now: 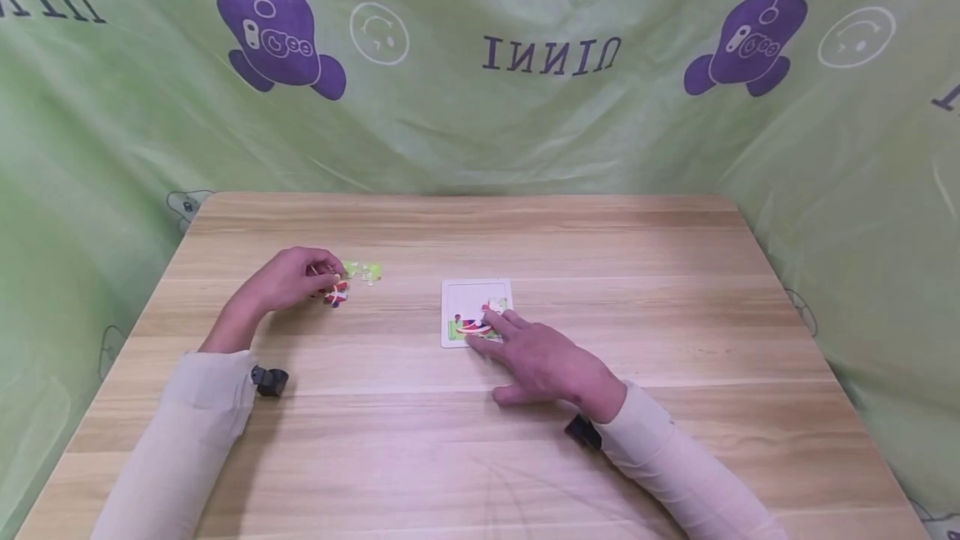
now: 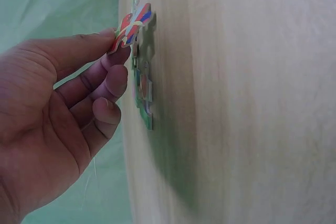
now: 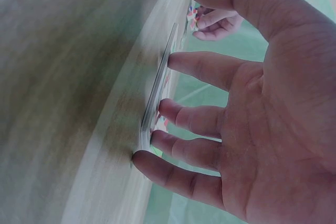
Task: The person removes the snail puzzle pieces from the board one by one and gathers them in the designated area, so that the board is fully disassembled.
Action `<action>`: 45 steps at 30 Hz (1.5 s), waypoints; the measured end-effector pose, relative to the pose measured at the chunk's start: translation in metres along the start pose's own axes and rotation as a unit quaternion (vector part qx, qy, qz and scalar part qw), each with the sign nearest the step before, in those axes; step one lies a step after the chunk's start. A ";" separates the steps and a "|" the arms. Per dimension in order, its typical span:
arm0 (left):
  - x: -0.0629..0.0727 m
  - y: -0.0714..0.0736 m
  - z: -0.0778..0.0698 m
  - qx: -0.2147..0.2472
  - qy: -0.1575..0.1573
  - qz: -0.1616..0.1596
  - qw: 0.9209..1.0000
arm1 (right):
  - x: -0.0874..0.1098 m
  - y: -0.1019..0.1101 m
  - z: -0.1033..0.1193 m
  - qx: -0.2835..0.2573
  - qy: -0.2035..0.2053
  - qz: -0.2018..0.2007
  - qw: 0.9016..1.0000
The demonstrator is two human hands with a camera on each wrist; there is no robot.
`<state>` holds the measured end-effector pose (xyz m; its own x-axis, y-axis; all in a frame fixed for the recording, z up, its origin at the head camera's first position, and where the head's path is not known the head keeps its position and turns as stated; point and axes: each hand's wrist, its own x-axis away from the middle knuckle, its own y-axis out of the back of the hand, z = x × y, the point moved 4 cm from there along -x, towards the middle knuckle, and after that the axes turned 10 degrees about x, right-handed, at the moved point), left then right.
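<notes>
Between thumb and fingers, my left hand pinches a red, white and blue jigsaw puzzle piece, held over the left part of the table. Loose green puzzle pieces lie just beyond that hand; in the left wrist view more pieces show on the table behind the fingers. My right hand is spread, its fingertips resting on the near right part of a white-framed puzzle board. Red and green pieces fill the board's lower part, partly covered by the fingers; its upper left shows plain white.
The wood-grain table reaches back to a green curtain with purple prints, which also hangs along both sides. A small black device sits at the left cuff, another at the right.
</notes>
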<state>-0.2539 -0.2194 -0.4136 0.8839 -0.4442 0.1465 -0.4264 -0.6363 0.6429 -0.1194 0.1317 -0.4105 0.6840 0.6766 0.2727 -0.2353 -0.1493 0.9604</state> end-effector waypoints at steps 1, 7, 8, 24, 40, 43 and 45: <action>0.000 0.000 0.000 -0.002 -0.001 -0.002 1.000 | 0.000 0.000 0.000 0.001 0.000 -0.001 1.000; -0.003 0.001 0.000 -0.010 -0.004 -0.012 1.000 | 0.000 0.000 -0.001 0.001 -0.002 -0.005 1.000; -0.003 0.001 0.000 -0.011 -0.003 -0.012 1.000 | 0.000 0.000 -0.001 -0.001 -0.003 -0.004 1.000; -0.003 -0.003 0.003 -0.022 -0.005 -0.009 1.000 | -0.001 -0.001 0.002 -0.004 -0.006 0.008 1.000; -0.003 -0.010 -0.017 -0.037 -0.023 -0.002 0.999 | -0.001 0.001 0.013 0.022 -0.029 0.020 0.999; -0.004 -0.013 -0.025 -0.032 -0.031 0.008 0.999 | -0.002 0.001 0.014 0.029 -0.029 0.017 0.999; -0.005 -0.017 -0.031 -0.028 -0.038 0.015 0.999 | -0.002 0.001 0.015 0.035 -0.024 0.009 0.999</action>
<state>-0.2452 -0.1868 -0.4022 0.8530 -0.5104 0.1091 -0.4386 -0.5875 0.6801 -0.1108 0.1199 -0.4093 0.7132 0.6379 0.2905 -0.1997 -0.2124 0.9566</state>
